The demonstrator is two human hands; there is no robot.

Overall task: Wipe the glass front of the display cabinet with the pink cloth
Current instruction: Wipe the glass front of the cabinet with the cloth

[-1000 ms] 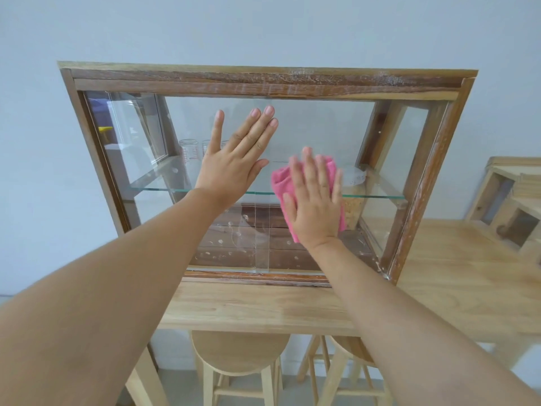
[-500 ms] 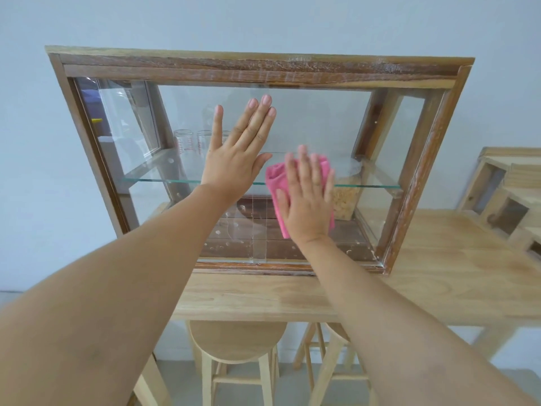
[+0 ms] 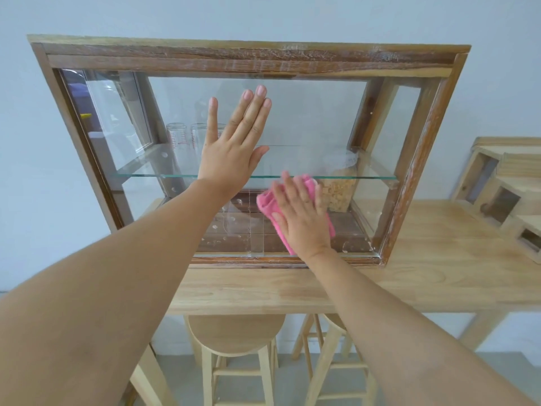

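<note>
The wooden display cabinet (image 3: 248, 57) stands on a light wooden table, its glass front (image 3: 316, 112) facing me. My left hand (image 3: 234, 150) lies flat on the glass at mid-height, fingers spread and pointing up, holding nothing. My right hand (image 3: 301, 215) presses the pink cloth (image 3: 268, 205) flat against the lower part of the glass, right of centre; the cloth shows to the left of the hand and below it. Smears and white specks mark the lower glass.
Inside the cabinet, glass cups (image 3: 177, 142) stand on a glass shelf (image 3: 374, 177) and a jar of cereal (image 3: 339, 191) sits at the right. A wooden organiser (image 3: 503, 189) is on the table (image 3: 292, 291) at the far right. Two wooden stools (image 3: 237, 335) stand under the table.
My right hand has slid the pink cloth down the glass, from the shelf line to the lower pane. My left hand has stayed flat on the glass.
</note>
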